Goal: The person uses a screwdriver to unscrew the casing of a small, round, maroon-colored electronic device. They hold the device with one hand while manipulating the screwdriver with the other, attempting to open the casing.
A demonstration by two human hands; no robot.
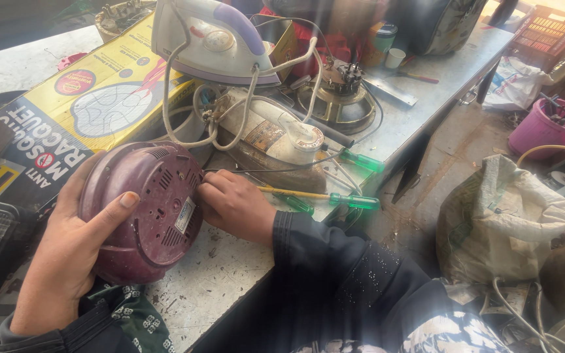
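A small appliance repair workshop. A scratched, stained grey metal workbench (426, 85) is crowded with worn household devices: a white and lilac clothes iron (214, 40) with its cord looped, a bare round speaker driver (338, 98) and a grimy cream-coloured appliance (276, 134) trailing wires. Green-handled screwdrivers (354, 201) lie among them. Around the bench, on a dusty concrete floor, sit a pink plastic bucket (541, 127) of parts and a stuffed off-white woven sack (501, 219).
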